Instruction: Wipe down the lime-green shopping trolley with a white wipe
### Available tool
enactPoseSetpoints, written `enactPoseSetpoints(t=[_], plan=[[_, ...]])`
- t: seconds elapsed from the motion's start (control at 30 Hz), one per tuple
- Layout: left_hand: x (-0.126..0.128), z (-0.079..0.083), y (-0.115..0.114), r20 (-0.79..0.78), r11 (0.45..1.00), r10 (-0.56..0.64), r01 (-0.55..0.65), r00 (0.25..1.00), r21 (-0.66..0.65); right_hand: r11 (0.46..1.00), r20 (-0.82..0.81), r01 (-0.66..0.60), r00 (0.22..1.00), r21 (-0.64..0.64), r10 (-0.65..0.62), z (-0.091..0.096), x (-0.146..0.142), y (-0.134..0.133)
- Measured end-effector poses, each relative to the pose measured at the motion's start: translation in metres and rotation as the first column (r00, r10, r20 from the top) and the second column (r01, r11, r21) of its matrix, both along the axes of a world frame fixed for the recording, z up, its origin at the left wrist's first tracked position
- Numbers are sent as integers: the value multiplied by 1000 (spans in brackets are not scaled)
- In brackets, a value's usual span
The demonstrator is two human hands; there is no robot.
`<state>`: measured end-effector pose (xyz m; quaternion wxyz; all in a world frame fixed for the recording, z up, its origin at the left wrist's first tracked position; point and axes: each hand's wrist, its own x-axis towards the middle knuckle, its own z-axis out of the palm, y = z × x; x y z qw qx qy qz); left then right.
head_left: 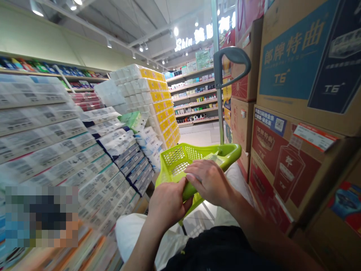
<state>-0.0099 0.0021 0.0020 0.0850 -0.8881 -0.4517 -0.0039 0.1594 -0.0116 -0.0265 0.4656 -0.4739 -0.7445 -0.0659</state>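
A lime-green plastic shopping cart [234,151] stands right in front of me, its mesh basket tilted in my view. My left hand [169,201] is wrapped around the left part of its thick push bar. Across the middle of the same bar lies my right hand [210,180], closed over it with the fingers bent and close to the left thumb. A pale translucent panel [214,159] shows on the bar just beyond the right hand. Part of the basket's inside is hidden behind my hands; through the visible part I see only mesh.
Stacked tissue packs [42,124] line the left, with yellow-and-white packs [158,101] farther on. Printed cartons [284,162] rise close on the right. A grey looped handle [246,64] on a metal pole stands ahead. Pale floor [197,132] leads to stocked shelves [197,96].
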Motion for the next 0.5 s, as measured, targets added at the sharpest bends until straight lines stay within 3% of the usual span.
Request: enactPoseSetpoints(t=[0.23, 0.3, 0.5], plan=[[2, 3, -2, -49, 1000, 1, -1, 999, 5, 952, 36, 281, 960, -122, -279, 9, 32, 14], [3, 4, -3, -55, 1000, 10, -9, 998, 4, 955, 68, 268, 963, -129, -261, 11, 25, 15], [1, 1, -2, -47, 1000, 24, -24, 999, 7, 987, 189, 41, 982, -155, -11, 18, -7, 12]])
